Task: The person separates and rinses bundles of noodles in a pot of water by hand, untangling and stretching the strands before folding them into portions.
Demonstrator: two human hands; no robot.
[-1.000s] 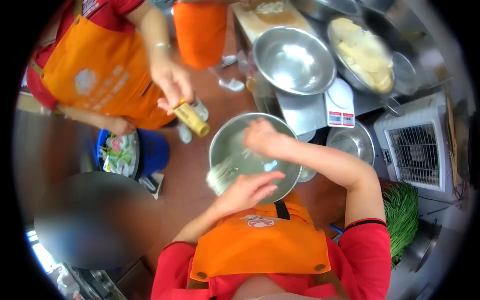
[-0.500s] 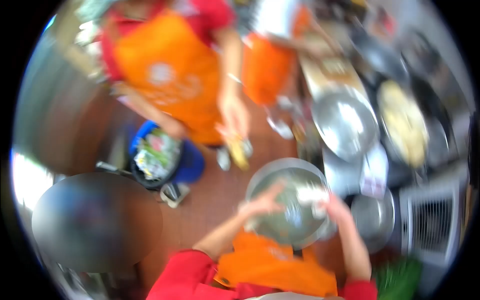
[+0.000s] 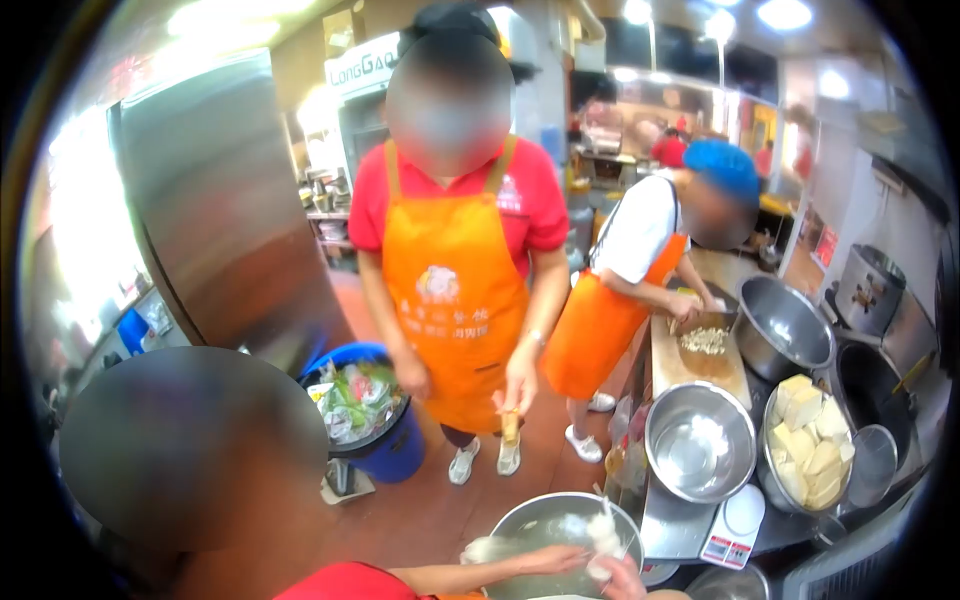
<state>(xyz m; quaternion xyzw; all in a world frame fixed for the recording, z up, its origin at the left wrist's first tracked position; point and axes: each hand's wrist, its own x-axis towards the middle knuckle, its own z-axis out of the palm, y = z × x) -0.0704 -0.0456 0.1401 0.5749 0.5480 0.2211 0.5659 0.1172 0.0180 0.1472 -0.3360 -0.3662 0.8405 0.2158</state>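
A large metal basin [image 3: 508, 512] with cloudy liquid is low in the head view, close to my body. My right hand [image 3: 624, 580] is closed on a whitish, irregular piece of food [image 3: 606, 532] over the basin's right side; its exact kind is unclear. My left hand [image 3: 556, 561] reaches across the basin with its fingers stretched out, close to my right hand, holding nothing that I can see. Another pale piece [image 3: 484, 549] shows at the basin's left side.
A person in an orange apron [image 3: 455, 300] faces me, holding a yellowish object [image 3: 510, 428]. Behind stands a blue bin [image 3: 395, 440] of scraps. Another person chops at a board [image 3: 665, 365]. On the right are a steel bowl [image 3: 700, 442], a scale [image 3: 733, 528] and pale chunks [image 3: 810, 440].
The head view has tilted up, so the basin and my hands now sit lower in the picture. My left hand has come nearer to my right hand, which keeps hold of a whitish piece.
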